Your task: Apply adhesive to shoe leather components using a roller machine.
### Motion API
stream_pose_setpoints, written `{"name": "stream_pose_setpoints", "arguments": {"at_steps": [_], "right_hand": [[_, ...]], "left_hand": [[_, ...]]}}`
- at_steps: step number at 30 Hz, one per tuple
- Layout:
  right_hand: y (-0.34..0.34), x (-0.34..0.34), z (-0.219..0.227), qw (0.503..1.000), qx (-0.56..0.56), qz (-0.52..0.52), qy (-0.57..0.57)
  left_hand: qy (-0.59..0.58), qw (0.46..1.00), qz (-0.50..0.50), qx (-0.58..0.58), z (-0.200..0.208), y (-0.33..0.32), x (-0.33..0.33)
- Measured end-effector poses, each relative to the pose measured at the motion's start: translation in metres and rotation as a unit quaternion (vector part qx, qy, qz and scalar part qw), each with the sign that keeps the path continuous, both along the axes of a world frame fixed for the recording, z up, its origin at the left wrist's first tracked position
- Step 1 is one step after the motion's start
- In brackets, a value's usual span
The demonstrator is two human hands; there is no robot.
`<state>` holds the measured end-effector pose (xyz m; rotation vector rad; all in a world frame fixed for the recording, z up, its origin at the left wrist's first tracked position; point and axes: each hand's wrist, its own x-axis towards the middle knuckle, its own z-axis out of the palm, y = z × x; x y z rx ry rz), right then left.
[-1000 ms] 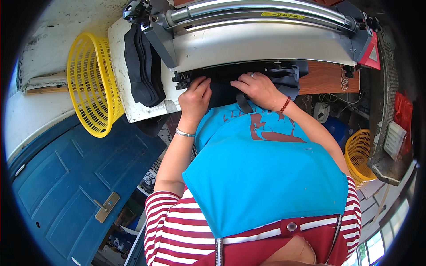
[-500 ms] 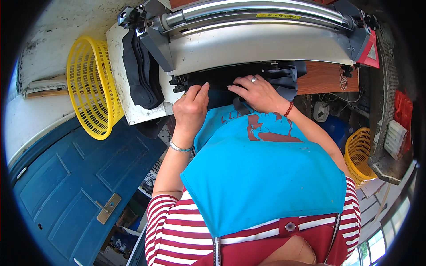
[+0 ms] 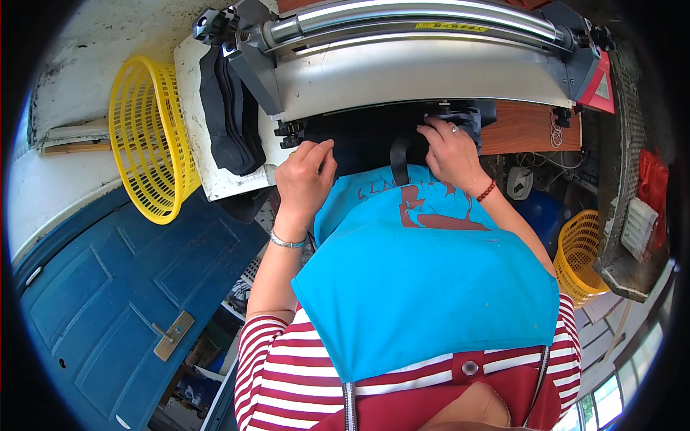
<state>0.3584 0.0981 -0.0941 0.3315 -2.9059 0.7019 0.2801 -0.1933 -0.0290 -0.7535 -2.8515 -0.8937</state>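
Note:
Black fabric (image 3: pixel 359 133) lies along the front of a roller machine (image 3: pixel 424 68), between my hands. At the machine's left front corner, beside a black knob (image 3: pixel 290 133), my left hand (image 3: pixel 305 176) is closed with thumb and forefinger together; what they pinch is too dark to make out. My right hand (image 3: pixel 454 152), with a ring and a red bead bracelet, has bent fingers closed at the fabric's right part, next to a pile of dark pieces (image 3: pixel 483 118). A black strap (image 3: pixel 398 161) stands against my blue apron (image 3: pixel 424 280).
A stack of long black pieces (image 3: pixel 230 115) lies on the white table (image 3: pixel 188 93) to the left. Beside it leans a yellow basket (image 3: pixel 147 136). A brown board (image 3: pixel 521 129) and another yellow basket (image 3: pixel 577 251) are on the right. A blue door (image 3: pixel 129 302) stands lower left.
My right hand has moved right, from the middle of the black fabric to its right part, uncovering the strap. My left hand has shifted only slightly toward me.

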Motion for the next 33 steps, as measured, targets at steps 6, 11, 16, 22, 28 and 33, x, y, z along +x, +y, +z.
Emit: {"name": "stream_pose_setpoints", "arguments": {"at_steps": [6, 11, 16, 22, 28, 33], "right_hand": [[-0.0026, 0.0008, -0.0028, 1.0, 0.008, -0.007, -0.02], [-0.0037, 0.0006, -0.0061, 1.0, 0.001, -0.013, -0.016], [-0.0029, 0.0011, -0.0075, 0.999, 0.007, -0.024, -0.023], [0.0002, 0.003, -0.0101, 1.0, -0.006, -0.028, 0.003], [0.0039, 0.007, -0.0071, 0.999, -0.022, -0.042, 0.008], [0.0047, 0.0088, -0.0104, 0.999, -0.027, -0.04, 0.015]], "left_hand": [[-0.012, 1.0, -0.003, 0.008, -0.0034, 0.0007, 0.0], [-0.019, 1.0, -0.001, 0.004, -0.0057, -0.001, 0.0011], [-0.001, 1.0, -0.011, 0.01, -0.0073, -0.001, 0.0009], [-0.008, 1.0, -0.009, 0.01, -0.0069, -0.0006, 0.0013], [-0.013, 1.0, -0.006, 0.012, -0.0082, -0.0002, 0.0016], [-0.013, 1.0, -0.006, 0.009, -0.0081, 0.0001, 0.002]]}}
